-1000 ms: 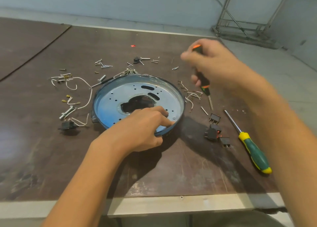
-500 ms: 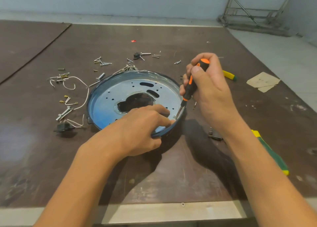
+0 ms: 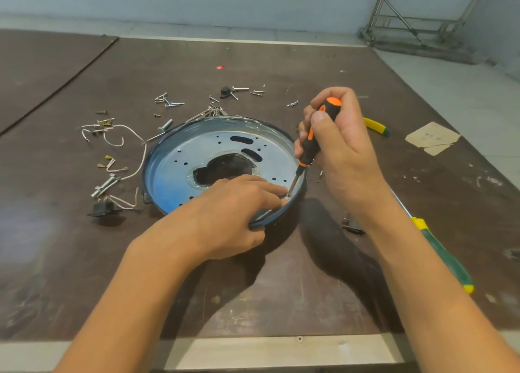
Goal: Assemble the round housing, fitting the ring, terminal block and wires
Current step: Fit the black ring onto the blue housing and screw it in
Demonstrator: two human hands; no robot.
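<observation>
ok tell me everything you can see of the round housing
The round housing is a shallow metal pan with a shiny, blue-tinted floor and a dark raised rim. Its floor has an irregular central opening, two oblong slots and many small punched holes. It lies flat, open side up, on the brown table. The left hand grips its near rim, and the right hand holds a screwdriver tip-down at its right inner edge.

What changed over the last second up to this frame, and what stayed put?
The right hand, gripping the orange-and-black screwdriver, came down from above the table. The screwdriver's tip now sits at the near right rim of the round blue metal housing, beside the fingertips of the left hand. That hand kept holding the near rim. The housing, loose screws and white wires did not move.
</observation>
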